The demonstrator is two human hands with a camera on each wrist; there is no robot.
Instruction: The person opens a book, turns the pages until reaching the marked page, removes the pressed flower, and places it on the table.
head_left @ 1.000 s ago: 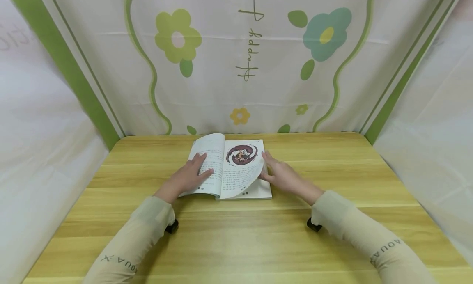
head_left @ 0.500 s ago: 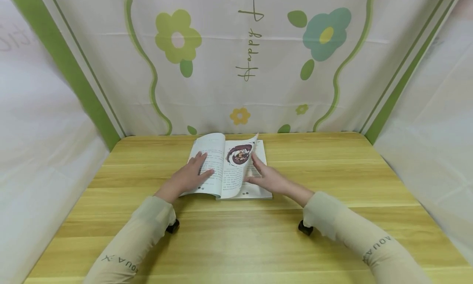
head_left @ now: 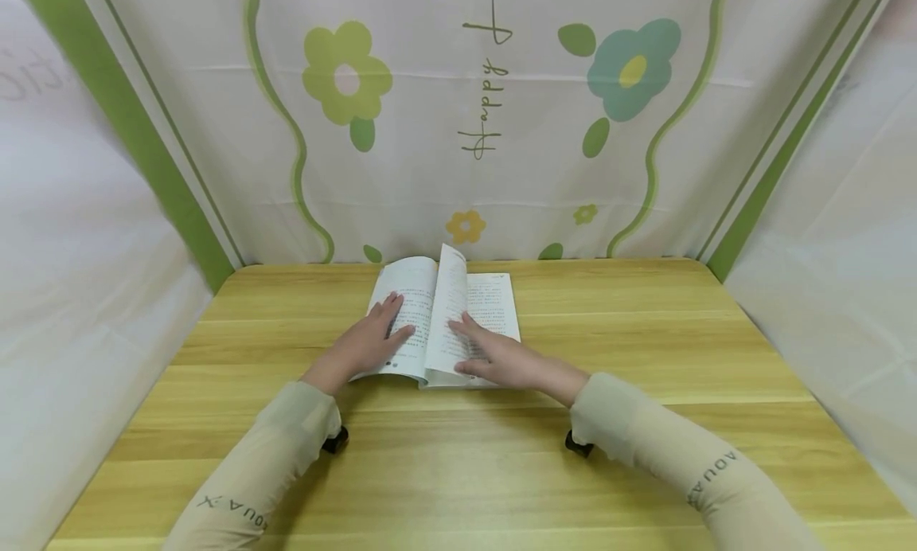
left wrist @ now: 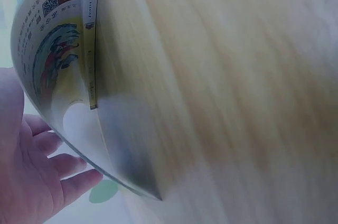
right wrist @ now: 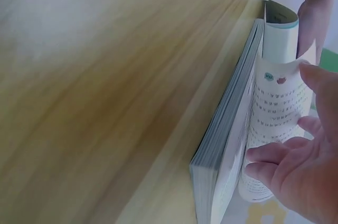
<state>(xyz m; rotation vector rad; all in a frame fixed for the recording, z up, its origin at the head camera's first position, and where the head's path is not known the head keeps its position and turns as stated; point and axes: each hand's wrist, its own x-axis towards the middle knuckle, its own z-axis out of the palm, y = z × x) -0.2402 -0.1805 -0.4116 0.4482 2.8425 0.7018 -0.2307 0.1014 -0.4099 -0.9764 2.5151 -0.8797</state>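
Note:
An open paperback book (head_left: 494, 296) lies near the table's far edge, its pages printed with text. My left hand (head_left: 364, 345) rests on the left-hand pages with the fingers spread. From the left wrist view, the curved cover (left wrist: 58, 60) shows a colourful picture on its underside, with the fingers beyond its edge. One leaf (head_left: 450, 296) stands raised near the spine and leans left. My right hand (head_left: 505, 361) touches this leaf from the right, fingers extended. In the right wrist view, the thick page block (right wrist: 227, 123) lies on the table beside the fingers (right wrist: 269, 155).
The wooden table (head_left: 458, 471) spreads out around the book. Behind it hangs a white curtain (head_left: 430, 177) printed with flowers, and further fabric walls (head_left: 86, 280) close in the sides. Black wrist devices (head_left: 335, 439) show under both sleeves.
My right hand has moved left, carrying the right-hand leaf up from nearly flat to upright by the spine. The swirl picture is now out of sight; my left hand stays in place.

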